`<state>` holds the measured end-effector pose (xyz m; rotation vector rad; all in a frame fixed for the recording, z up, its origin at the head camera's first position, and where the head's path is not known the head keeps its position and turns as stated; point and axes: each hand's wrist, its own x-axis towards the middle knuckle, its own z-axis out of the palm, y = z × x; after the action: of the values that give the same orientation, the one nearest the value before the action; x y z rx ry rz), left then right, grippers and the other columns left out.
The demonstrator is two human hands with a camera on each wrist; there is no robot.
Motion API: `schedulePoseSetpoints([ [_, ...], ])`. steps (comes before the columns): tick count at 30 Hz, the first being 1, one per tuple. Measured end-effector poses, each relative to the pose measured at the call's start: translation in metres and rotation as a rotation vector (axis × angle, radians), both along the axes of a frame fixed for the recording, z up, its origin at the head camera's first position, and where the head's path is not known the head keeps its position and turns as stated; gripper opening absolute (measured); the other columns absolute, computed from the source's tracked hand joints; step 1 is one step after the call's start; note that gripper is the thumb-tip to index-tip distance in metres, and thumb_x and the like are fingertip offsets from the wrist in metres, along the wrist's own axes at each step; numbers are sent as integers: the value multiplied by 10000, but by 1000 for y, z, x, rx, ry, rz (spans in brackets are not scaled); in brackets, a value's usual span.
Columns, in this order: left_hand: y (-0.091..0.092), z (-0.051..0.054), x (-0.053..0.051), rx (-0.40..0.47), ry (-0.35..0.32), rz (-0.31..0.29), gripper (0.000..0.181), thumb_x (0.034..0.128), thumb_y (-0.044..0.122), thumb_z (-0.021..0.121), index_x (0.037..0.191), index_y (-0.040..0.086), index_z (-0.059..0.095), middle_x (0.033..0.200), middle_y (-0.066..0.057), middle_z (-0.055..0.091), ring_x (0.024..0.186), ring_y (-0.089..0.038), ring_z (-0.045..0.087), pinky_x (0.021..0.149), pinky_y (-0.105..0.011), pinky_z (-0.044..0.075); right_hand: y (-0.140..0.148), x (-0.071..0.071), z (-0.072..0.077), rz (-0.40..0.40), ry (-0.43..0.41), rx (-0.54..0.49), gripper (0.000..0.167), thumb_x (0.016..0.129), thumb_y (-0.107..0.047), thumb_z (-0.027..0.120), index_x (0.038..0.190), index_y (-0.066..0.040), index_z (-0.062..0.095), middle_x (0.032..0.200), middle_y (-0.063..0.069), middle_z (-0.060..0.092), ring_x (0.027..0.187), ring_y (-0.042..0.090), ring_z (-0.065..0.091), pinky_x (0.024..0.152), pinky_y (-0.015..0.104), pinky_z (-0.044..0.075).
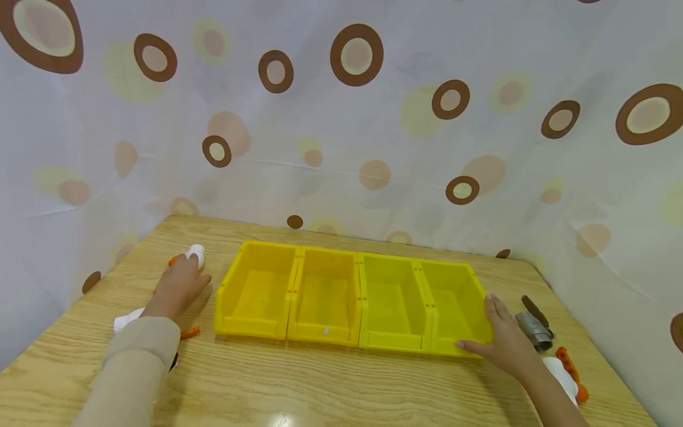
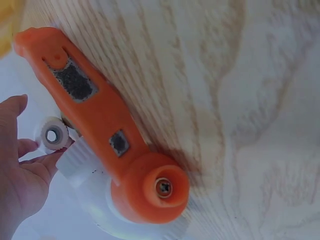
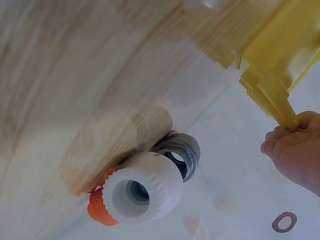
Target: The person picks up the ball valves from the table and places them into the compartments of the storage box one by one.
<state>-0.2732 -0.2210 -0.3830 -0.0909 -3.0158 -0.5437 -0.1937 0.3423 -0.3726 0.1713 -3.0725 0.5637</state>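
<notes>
My left hand (image 1: 178, 287) reaches over the table's left side, its fingers at a white fitting (image 1: 196, 255) and its thumb held apart. In the left wrist view the hand (image 2: 25, 175) has its fingertips beside a white piece with a round opening (image 2: 52, 135); contact is unclear. Closer to that camera lies an orange handle (image 2: 95, 105) on a white valve body. My right hand (image 1: 507, 341) grips the right end of a row of yellow bins (image 1: 395, 343), thumb at the front corner. The right wrist view shows those fingers (image 3: 297, 135) pinching the yellow edge (image 3: 280, 107).
Another white fitting (image 1: 127, 320) and an orange piece (image 1: 190, 333) lie by the left forearm. Right of the bins are a grey metal fitting (image 1: 533, 331) with a dark handle, a white part (image 1: 561, 376) and an orange handle (image 1: 568, 363). A patterned curtain (image 1: 320, 118) hangs behind the table.
</notes>
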Motion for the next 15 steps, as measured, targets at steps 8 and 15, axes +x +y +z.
schedulePoseSetpoints([
  [8,3,3,2,2,-18,-24,402,858,149,518,1033,-201,427,957,-371,445,767,-426,545,726,-539,480,0,1,0,2,-3,-12,1218,721,-544,699,1430,109,-44,1476,367,-37,1231,672,99,1004,701,158],
  [15,5,2,5,14,-17,-30,449,857,146,487,1104,-223,425,981,-375,460,756,-397,544,728,-530,480,0,0,-2,-3,-1,1,1204,727,-526,703,1432,107,-39,1477,367,-15,1224,676,117,987,712,177],
])
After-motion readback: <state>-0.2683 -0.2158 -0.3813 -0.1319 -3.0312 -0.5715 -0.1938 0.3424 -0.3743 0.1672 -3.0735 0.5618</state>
